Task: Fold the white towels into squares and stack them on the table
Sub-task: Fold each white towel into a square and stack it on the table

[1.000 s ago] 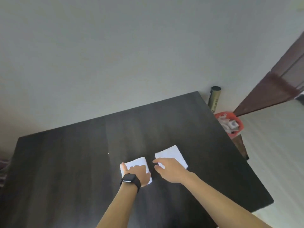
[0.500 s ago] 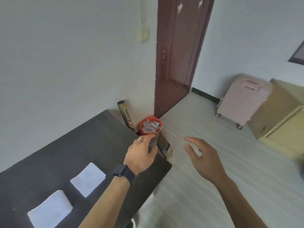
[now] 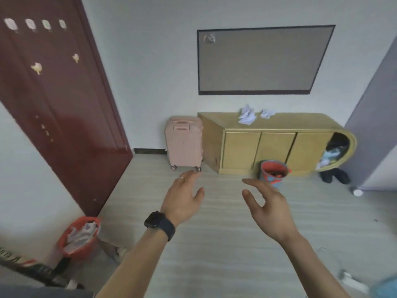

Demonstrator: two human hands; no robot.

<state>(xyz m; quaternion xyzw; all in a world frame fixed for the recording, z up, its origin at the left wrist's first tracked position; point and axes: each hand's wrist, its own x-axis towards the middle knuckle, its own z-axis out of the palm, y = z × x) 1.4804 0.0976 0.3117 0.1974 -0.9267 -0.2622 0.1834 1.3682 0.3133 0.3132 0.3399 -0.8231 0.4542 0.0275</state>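
Note:
Both hands hang in the air over the grey floor, holding nothing. My left hand (image 3: 182, 196), with a black watch on the wrist and a ring on one finger, has its fingers relaxed and spread. My right hand (image 3: 266, 203) is held out to the right of it, fingers loosely extended. Several crumpled white cloths (image 3: 248, 117) lie on top of the yellow cabinet (image 3: 275, 145) against the far wall. The black table shows only as a dark corner (image 3: 12, 292) at the bottom left, and the folded towels on it are out of view.
A dark red door (image 3: 55, 108) fills the left. A pink suitcase (image 3: 184, 143) stands beside the cabinet. An orange bin (image 3: 79, 235) with paper sits near the table; a red bucket (image 3: 274, 172) stands before the cabinet. A grey board (image 3: 262, 61) hangs on the wall.
My view has swung right, away from the table toward the cabinet. Both hands left the two folded towels on the table and now reach out empty over the floor.

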